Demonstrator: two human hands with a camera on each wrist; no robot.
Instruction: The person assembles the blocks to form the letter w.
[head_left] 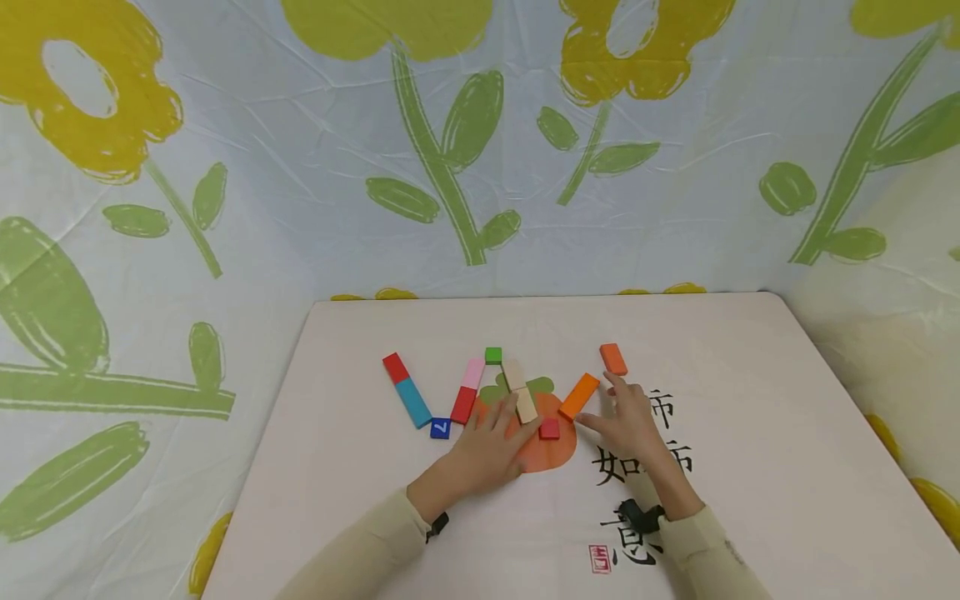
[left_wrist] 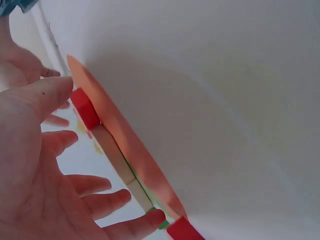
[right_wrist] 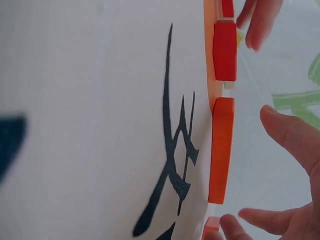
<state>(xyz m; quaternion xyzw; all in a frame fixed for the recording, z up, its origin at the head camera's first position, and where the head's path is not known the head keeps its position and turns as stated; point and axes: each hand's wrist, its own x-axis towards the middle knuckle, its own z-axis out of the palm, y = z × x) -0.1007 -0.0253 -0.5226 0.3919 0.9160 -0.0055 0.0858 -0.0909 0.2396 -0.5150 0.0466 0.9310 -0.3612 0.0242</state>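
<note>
Wooden blocks form a zigzag on the table. My left hand (head_left: pixel 487 454) hovers at the middle with fingers spread, its thumb near a red cube (head_left: pixel 550 429) and fingers beside two cream blocks (head_left: pixel 527 407); whether the thumb touches the cube I cannot tell. In the left wrist view that red cube (left_wrist: pixel 86 108) stands just past the thumb tip. Beside the long orange block (head_left: pixel 580 396) is my right hand (head_left: pixel 628 422), thumb and fingers apart. The right wrist view has this orange block (right_wrist: pixel 221 150) standing free of the thumb. A shorter orange block (head_left: pixel 613 359) lies beyond the fingertips.
To the left lie a red block (head_left: pixel 395 367), a light-blue block (head_left: pixel 414 403), a dark-blue cube (head_left: pixel 440 428) marked 7, a pink block (head_left: pixel 472 372) and another red block (head_left: pixel 463 405). A green cube (head_left: pixel 493 356) tops the middle. Dark characters are printed on the table (head_left: pixel 360 517).
</note>
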